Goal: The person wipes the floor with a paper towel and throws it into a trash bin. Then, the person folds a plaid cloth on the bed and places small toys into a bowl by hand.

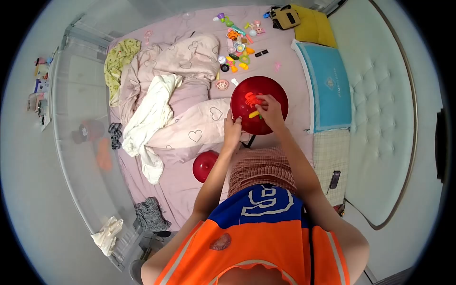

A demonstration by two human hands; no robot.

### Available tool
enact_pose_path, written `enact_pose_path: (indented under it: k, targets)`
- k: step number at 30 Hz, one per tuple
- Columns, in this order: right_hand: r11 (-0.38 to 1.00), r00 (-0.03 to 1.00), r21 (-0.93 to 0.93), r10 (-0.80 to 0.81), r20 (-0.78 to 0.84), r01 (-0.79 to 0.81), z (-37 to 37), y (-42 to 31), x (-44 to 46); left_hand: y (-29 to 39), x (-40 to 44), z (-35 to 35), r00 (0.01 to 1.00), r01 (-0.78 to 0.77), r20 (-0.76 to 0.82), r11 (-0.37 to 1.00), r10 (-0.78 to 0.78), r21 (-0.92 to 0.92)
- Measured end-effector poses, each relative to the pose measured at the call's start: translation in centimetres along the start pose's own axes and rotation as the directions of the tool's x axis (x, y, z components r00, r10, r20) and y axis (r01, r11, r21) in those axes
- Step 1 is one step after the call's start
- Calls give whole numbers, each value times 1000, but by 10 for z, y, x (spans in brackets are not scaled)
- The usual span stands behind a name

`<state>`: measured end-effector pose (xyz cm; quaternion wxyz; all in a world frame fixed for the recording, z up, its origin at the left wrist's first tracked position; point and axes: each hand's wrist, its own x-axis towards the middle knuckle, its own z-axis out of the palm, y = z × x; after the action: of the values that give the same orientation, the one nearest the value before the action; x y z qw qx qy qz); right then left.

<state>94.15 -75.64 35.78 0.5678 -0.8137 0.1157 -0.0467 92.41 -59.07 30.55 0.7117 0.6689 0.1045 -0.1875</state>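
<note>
A deep red, shiny bowl [243, 124] is in front of me above the bed. My left hand [232, 129] grips its left rim, the thumb on the near side. Over the inside of the bowl, my right hand [270, 112] has its fingers closed on an orange-red toy shaped like a lobster or crab [251, 99]. A small yellow toy [253, 114] with a bit of green beside it lies in the bowl, just below those fingers. The right hand partly hides the bowl's right side.
Several colourful plastic toys [240, 47] are scattered beyond the bowl. A second red round object [205, 166] rests near my left forearm. Crumpled heart-print bedding [194, 135] and a white cloth [151, 118] lie to the left; a blue pillow [327, 88] is at the right.
</note>
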Motion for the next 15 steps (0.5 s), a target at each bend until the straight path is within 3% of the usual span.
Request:
enact_pose_path:
  k: [2, 6, 8, 9, 11, 13, 15]
  targets:
    - [994, 970, -32, -94, 225, 103, -6, -6, 12, 8, 0, 8, 997, 62, -40, 997, -63, -39]
    - [993, 960, -18, -105, 261, 113, -21, -16, 29, 4, 8, 15, 993, 95, -71, 995, -97, -38]
    - [987, 955, -66, -121, 269, 144, -38, -17, 46, -6, 27, 23, 969, -245, -43, 969, 245, -2]
    - [988, 954, -67, -117, 276, 141, -46, -8, 54, -6, 30, 27, 970, -240, -48, 971, 240, -4]
    - [995, 969, 81, -80, 236, 62, -62, 14, 81, 1, 38, 32, 996, 77, -42, 984, -84, -161]
    - [984, 965, 177, -49, 258, 3, -77, 21, 113, 10, 48, 45, 988, 28, -146, 995, -43, -100]
    - [993, 974, 72, 75, 213, -93, -91, 47, 160, 18, 62, 63, 957, 116, -257, 989, -137, -95]
